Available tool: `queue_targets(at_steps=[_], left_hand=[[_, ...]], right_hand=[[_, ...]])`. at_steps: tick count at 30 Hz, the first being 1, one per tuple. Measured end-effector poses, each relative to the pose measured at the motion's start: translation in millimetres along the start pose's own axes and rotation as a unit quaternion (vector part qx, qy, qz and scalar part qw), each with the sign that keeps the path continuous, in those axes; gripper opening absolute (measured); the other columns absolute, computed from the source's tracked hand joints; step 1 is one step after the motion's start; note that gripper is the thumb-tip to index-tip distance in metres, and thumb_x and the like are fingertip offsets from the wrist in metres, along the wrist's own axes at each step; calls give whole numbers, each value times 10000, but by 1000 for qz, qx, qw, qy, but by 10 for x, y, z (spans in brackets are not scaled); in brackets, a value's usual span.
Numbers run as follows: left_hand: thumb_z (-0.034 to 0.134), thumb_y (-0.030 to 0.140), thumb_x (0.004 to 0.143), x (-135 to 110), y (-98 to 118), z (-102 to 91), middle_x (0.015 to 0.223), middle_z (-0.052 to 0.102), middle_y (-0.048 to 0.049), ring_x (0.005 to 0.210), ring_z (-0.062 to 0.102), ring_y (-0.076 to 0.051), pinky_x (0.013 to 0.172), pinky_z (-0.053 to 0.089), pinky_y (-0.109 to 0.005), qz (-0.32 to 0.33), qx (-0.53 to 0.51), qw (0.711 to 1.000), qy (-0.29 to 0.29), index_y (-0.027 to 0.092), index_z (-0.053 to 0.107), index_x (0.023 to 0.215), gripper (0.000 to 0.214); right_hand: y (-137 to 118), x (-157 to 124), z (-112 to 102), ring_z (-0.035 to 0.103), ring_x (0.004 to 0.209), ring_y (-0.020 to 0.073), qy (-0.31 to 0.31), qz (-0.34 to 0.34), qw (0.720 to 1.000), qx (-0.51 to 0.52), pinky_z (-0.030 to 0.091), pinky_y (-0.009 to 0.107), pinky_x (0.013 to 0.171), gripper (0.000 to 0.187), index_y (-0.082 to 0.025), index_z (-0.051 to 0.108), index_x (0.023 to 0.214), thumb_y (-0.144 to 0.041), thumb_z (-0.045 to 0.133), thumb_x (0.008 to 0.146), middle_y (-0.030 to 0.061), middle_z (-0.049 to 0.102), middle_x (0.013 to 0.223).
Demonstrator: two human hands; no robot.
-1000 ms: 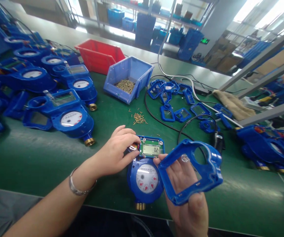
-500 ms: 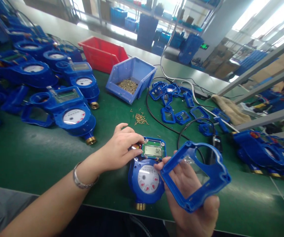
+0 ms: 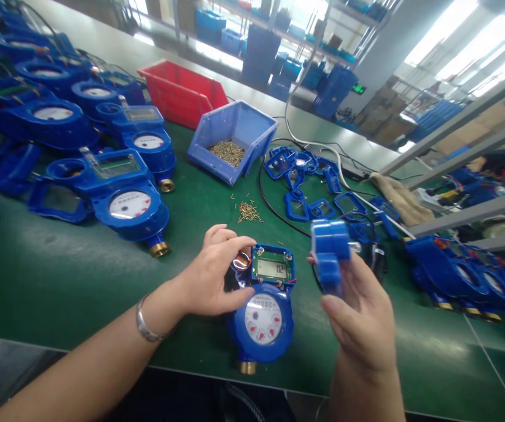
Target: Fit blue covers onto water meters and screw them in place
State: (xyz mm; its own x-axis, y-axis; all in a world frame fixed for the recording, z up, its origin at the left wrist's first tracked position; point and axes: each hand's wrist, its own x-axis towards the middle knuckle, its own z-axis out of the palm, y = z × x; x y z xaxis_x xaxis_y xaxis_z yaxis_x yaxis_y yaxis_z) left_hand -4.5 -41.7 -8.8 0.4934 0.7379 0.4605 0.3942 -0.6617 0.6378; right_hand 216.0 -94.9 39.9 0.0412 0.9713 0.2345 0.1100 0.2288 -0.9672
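Observation:
A blue water meter (image 3: 263, 321) with a white dial and an uncovered green display board (image 3: 272, 268) lies on the green mat near the front edge. My left hand (image 3: 215, 274) rests on the meter's left side, fingers curled over the wires and round part beside the board. My right hand (image 3: 358, 316) holds a blue plastic cover (image 3: 329, 253) turned edge-on, just right of the meter and above the mat.
A blue bin of brass screws (image 3: 231, 142) and a red bin (image 3: 182, 94) stand behind. Loose screws (image 3: 248, 211) lie on the mat. Several finished meters (image 3: 120, 193) crowd the left, blue covers (image 3: 309, 181) and cables the middle, more meters (image 3: 467, 275) the right.
My right hand has turned the blue cover from face-up to edge-on and lifted it slightly. My left hand stays on the meter's left side.

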Motion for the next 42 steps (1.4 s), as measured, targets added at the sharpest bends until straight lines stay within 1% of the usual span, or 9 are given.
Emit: queue_targets(at_steps=[2, 6, 8, 14, 20, 25, 31, 35, 42], left_hand=[[644, 387, 700, 6, -2, 13, 953, 611, -72, 948, 515, -227, 1016, 298, -510, -6, 7, 1000, -3, 136, 444, 1179, 576], [628, 395, 711, -5, -20, 59, 1024, 617, -99, 999, 519, -255, 990, 340, -500, -8, 6, 1000, 13, 133, 368, 1255, 658], [637, 407, 702, -25, -33, 93, 1054, 600, -111, 1036, 509, -270, 989, 350, -500, -14, 2, 999, 33, 129, 312, 1318, 750], [663, 400, 681, -93, -51, 195, 985, 585, -80, 1021, 526, -265, 959, 410, -489, -53, -27, 996, 67, 161, -45, 1465, 1084], [647, 449, 698, -112, -63, 238, 1076, 557, -128, 1065, 505, -279, 933, 446, -474, -50, -35, 993, 102, 141, 18, 1475, 1045], [618, 457, 728, -97, -46, 202, 992, 585, -115, 1053, 515, -280, 971, 410, -510, -42, -31, 994, 97, 118, 55, 1462, 985], [650, 405, 709, -51, 20, 71, 1065, 588, -150, 1011, 553, -267, 974, 419, -506, -41, 11, 996, 75, 101, 194, 1412, 891], [633, 317, 707, -10, 88, -12, 1043, 626, -140, 995, 575, -243, 994, 424, -475, -84, 4, 995, 48, 73, 290, 1369, 785], [608, 241, 742, 5, 215, -74, 1237, 580, -165, 1144, 554, -245, 995, 472, -398, -154, -25, 988, 14, 68, 411, 1327, 640]], right_hand=[[27, 101, 22, 464, 1205, 268, -50, -23, 995, -86, 389, 460, 1025, 568, -298, 534, 1247, -308, 758, 725, 62, 488, 1286], [17, 250, 113, 475, 1156, 267, -116, -89, 959, -242, 440, 446, 967, 549, -241, 537, 1214, -345, 751, 719, 97, 492, 1194], [8, 286, 147, 476, 1143, 265, -137, -96, 950, -263, 454, 433, 952, 542, -228, 538, 1210, -351, 742, 723, 102, 487, 1179], [25, 299, 178, 472, 1133, 261, -175, -86, 945, -262, 441, 424, 952, 536, -232, 529, 1215, -314, 736, 728, 97, 476, 1181], [33, 311, 198, 465, 1124, 257, -202, -72, 942, -258, 427, 422, 952, 535, -218, 518, 1219, -274, 731, 732, 104, 463, 1185], [28, 314, 182, 466, 1125, 257, -212, -63, 942, -250, 442, 397, 934, 535, -224, 522, 1220, -274, 735, 732, 99, 463, 1183], [45, 310, 192, 457, 1145, 251, -222, -68, 944, -235, 432, 383, 944, 528, -231, 520, 1219, -261, 733, 736, 94, 463, 1195], [41, 319, 188, 456, 1143, 227, -229, -59, 940, -245, 417, 361, 968, 550, -211, 516, 1230, -243, 738, 729, 88, 451, 1203], [35, 321, 172, 450, 1146, 209, -232, -56, 942, -234, 411, 335, 972, 564, -216, 513, 1234, -220, 742, 718, 72, 442, 1202]])
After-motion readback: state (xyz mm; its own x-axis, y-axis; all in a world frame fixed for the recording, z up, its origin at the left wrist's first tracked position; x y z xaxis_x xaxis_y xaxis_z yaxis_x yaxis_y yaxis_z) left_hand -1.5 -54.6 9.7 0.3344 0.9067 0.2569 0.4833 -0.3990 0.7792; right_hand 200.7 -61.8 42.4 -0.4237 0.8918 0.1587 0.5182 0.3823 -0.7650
